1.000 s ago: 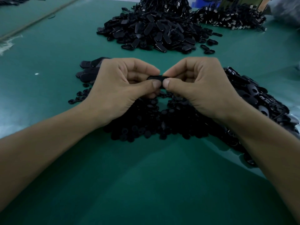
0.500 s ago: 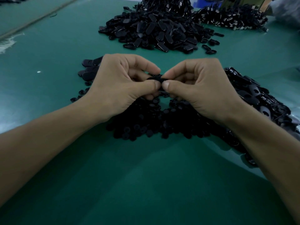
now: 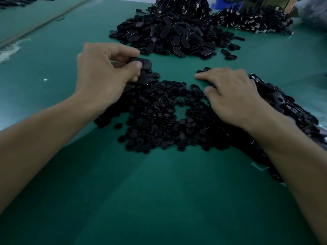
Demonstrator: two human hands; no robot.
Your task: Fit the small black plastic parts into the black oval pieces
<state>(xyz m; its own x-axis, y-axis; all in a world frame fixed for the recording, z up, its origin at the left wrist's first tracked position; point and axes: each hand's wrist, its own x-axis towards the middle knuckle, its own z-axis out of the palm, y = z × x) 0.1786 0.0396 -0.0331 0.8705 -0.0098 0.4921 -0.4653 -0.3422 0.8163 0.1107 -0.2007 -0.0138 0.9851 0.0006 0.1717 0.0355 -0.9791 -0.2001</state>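
The hands have parted. The left hand (image 3: pixel 102 75) alone now pinches the oval piece (image 3: pixel 145 63) (shifted leftward); the right hand (image 3: pixel 235 96) has dropped onto the worktop (image 3: pixel 159 191).

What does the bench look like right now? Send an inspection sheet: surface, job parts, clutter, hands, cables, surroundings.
Surface: green table mat; white speck at left.
Job's things: small black parts spread near the middle; small stack of ovals at their far-left edge; right pile of oval pieces; far heap of ovals.
Clutter: far-right pile of dark parts with pale glints, type unclear.
Grippers: left hand pinches the held oval piece; right hand rests with fingers extended at the right pile's edge, nothing visibly held.
Cables: nothing seen.
Surroundings: blue object behind the heaps; another dark pile far left.
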